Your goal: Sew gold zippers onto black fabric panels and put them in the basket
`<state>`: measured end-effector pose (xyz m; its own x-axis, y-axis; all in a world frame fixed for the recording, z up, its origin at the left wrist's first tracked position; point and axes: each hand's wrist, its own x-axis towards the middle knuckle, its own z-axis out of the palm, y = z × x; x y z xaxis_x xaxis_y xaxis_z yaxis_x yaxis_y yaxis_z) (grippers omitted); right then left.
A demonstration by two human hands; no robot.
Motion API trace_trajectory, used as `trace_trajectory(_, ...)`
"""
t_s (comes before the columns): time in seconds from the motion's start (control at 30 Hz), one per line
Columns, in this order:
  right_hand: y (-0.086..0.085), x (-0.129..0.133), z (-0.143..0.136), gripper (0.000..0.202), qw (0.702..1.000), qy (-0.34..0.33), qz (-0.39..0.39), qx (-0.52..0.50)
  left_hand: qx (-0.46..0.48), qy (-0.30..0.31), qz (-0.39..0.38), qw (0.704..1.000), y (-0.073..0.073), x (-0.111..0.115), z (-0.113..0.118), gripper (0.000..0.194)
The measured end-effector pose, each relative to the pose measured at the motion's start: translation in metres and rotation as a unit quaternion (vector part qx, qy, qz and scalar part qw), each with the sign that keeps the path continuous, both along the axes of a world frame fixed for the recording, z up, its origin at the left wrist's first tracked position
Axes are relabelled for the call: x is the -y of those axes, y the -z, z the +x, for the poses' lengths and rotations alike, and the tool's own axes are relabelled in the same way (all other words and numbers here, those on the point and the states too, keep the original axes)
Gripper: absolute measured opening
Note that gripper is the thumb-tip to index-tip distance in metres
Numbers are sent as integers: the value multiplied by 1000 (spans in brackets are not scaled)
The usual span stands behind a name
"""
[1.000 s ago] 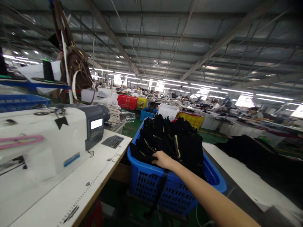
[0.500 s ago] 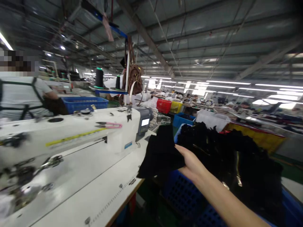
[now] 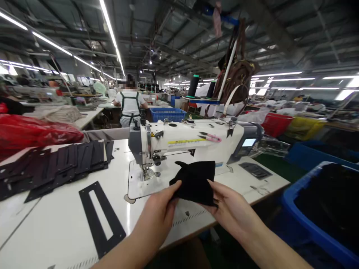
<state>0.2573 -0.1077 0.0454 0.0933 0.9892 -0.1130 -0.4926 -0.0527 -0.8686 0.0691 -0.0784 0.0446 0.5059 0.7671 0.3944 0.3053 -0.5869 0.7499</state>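
A black fabric piece (image 3: 196,179) is stretched between my two hands above the front of the sewing table. My left hand (image 3: 159,205) pinches its left edge, thumb on top. At the right edge, my right hand (image 3: 226,200) grips it between thumb and fingers. Just behind the cloth stands a white sewing machine (image 3: 215,145), its needle and presser foot (image 3: 145,172) to the left of the fabric. A dark template with a long slot (image 3: 92,198) lies flat on the table, left of my left forearm.
Overlapping dark slotted pieces (image 3: 67,158) are heaped on the table's left side. Pink-handled thread snips (image 3: 210,136) lie on the machine. A blue basket (image 3: 291,201) with black cloth stands at right. Beyond the machine, a person in white (image 3: 130,102) faces away.
The view has swung left, bringing the needle end and the templates into sight. My left hand has come in and taken the fabric's left edge; my right hand still holds it, now before the machine.
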Motion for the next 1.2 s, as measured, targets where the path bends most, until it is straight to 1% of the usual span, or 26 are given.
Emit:
trace_trajectory(0.03,-6,0,-4,15,1000,-3,-5,-27,44,9,-84,995,-6,-2,1,37)
trace_trajectory(0.07,-11,0,-7,14,999,-8,-8,-51,84,23,-158,984,-10,-2,-1,35)
trace_trajectory(0.1,-14,-1,-9,14,998,-16,-9,-67,119,42,-219,968,-13,-2,-4,34)
trace_trajectory(0.17,-17,-3,-13,12,997,-34,-7,-69,173,79,-306,933,-14,0,-13,35)
trace_trajectory(0.27,-19,-4,-17,13,998,-39,-11,-52,216,87,-379,896,-10,5,-22,39)
trace_trajectory(0.37,-24,-2,-19,18,998,-57,-7,-36,233,80,-419,874,-7,8,-24,38)
trace_trajectory(0.47,-31,1,-19,22,998,-63,3,-11,237,88,-447,858,-7,11,-25,36)
trace_trajectory(0.57,-36,2,-20,23,999,-46,9,17,248,93,-461,847,-7,15,-26,37)
trace_trajectory(0.63,-38,3,-20,24,999,-37,11,36,250,90,-467,844,-7,17,-27,37)
trace_trajectory(0.7,-39,3,-22,26,998,-32,11,50,241,86,-466,847,-7,18,-29,38)
trace_trajectory(0.77,-40,5,-23,28,998,-34,7,50,229,74,-449,861,-8,16,-30,38)
trace_trajectory(0.87,-41,8,-23,30,997,-58,2,53,203,56,-397,893,-13,12,-32,41)
trace_trajectory(0.93,-40,12,-21,34,992,-60,17,106,176,52,-354,917,-15,8,-34,44)
trace_trajectory(0.97,-38,14,-19,35,985,-35,41,162,162,47,-335,927,-15,6,-35,45)
trace_trajectory(1.0,-37,17,-17,33,968,17,84,236,147,40,-319,935,-16,4,-37,45)
trace_trajectory(1.03,-37,19,-15,29,932,87,148,318,129,33,-309,942,-17,3,-38,46)
trace_trajectory(1.07,-37,22,-13,21,873,156,227,404,110,27,-305,946,-18,2,-40,47)
trace_trajectory(1.1,-37,24,-12,13,793,208,309,482,87,27,-306,948,-21,1,-42,47)
trace_trajectory(1.13,-38,26,-12,14,705,233,382,549,59,38,-311,948,-24,1,-44,47)
trace_trajectory(1.17,-40,27,-13,21,626,230,439,602,28,57,-314,947,-28,1,-45,47)
trace_trajectory(1.2,-41,27,-16,25,567,205,476,641,-5,82,-312,947,-32,2,-47,46)
